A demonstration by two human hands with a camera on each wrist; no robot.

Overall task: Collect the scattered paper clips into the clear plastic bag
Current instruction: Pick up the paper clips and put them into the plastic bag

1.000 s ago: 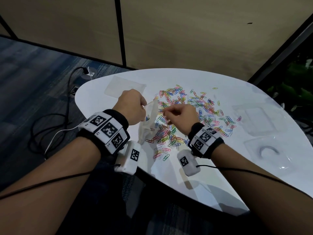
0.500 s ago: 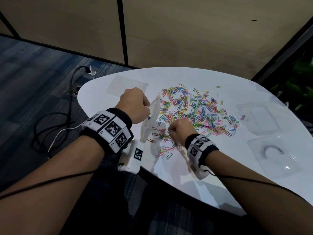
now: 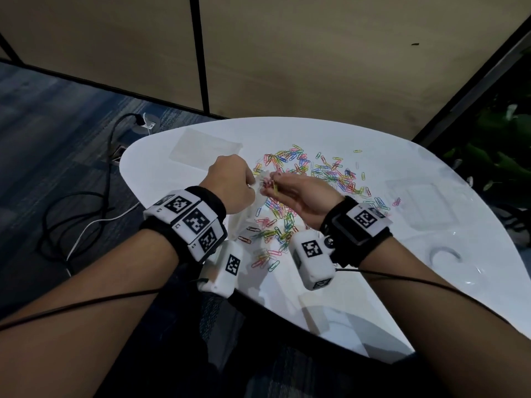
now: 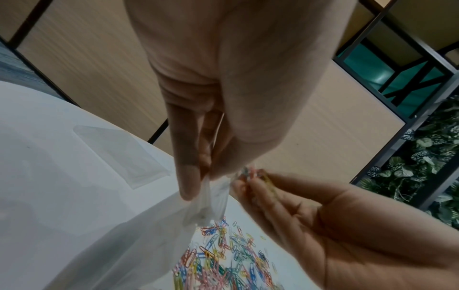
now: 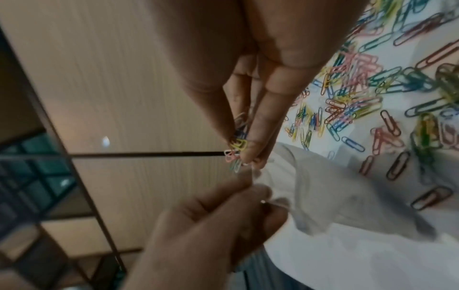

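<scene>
Coloured paper clips [image 3: 321, 173] lie scattered across the white table [image 3: 373, 282], also seen in the wrist views [image 4: 223, 261] [image 5: 352, 102]. My left hand [image 3: 230, 185] pinches the top edge of the clear plastic bag [image 3: 244, 216] [image 4: 139, 245] [image 5: 335, 196], which hangs down to the table. My right hand [image 3: 290, 191] is raised beside the bag's mouth, pinching a small bunch of clips [image 5: 237, 149] [image 4: 250, 173] between thumb and fingers. The two hands are almost touching at the bag's opening.
Another flat clear bag [image 3: 204, 147] lies at the table's far left. Clear plastic sheets or trays [image 3: 422, 202] sit at the right, one [image 3: 448, 257] holding a curved grey piece. Cables [image 3: 86, 202] run over the carpet on the left. A wood-panel wall stands behind.
My right hand picked a bunch of clips off the table and lifted it up and left to the bag's mouth. The left hand kept holding the bag.
</scene>
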